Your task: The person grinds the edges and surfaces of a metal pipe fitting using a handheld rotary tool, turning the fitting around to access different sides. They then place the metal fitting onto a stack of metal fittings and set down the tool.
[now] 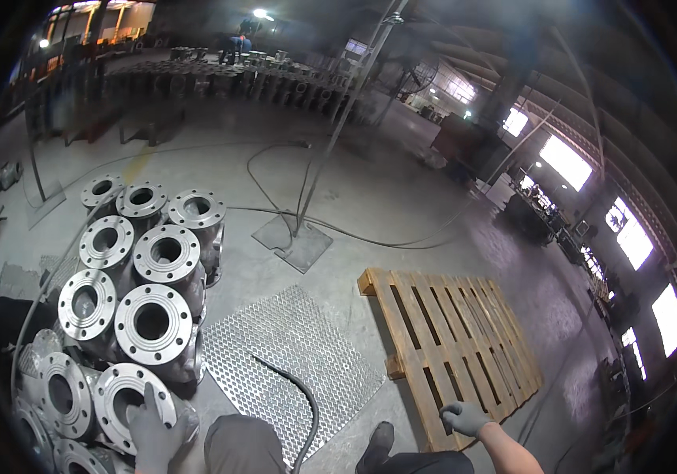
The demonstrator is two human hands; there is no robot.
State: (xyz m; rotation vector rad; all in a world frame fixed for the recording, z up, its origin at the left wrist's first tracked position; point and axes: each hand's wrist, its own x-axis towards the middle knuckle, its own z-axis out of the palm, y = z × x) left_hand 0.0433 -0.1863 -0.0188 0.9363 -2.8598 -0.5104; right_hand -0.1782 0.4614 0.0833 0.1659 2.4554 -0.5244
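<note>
At the lower left, my left hand (154, 432) in a grey glove lies on the near flange of a flanged metal casting (111, 393). Its fingers are stretched over the drilled face, with the thumb by the round bore. My right hand (466, 419), gloved the same way, is over the near end of a wooden pallet (433, 353). Its fingers are curled, and whether anything is inside them is hidden. Several similar castings (153, 322) stand close together in rows, bright ring flanges facing up.
A patterned metal floor plate (295, 347) lies before my legs, with a black hose (307, 395) across it. Beyond it, a pole rises from a square base plate (292, 243), with cables (370, 239) trailing over the floor. Many dark castings (196, 81) and a person (235, 47) are far back.
</note>
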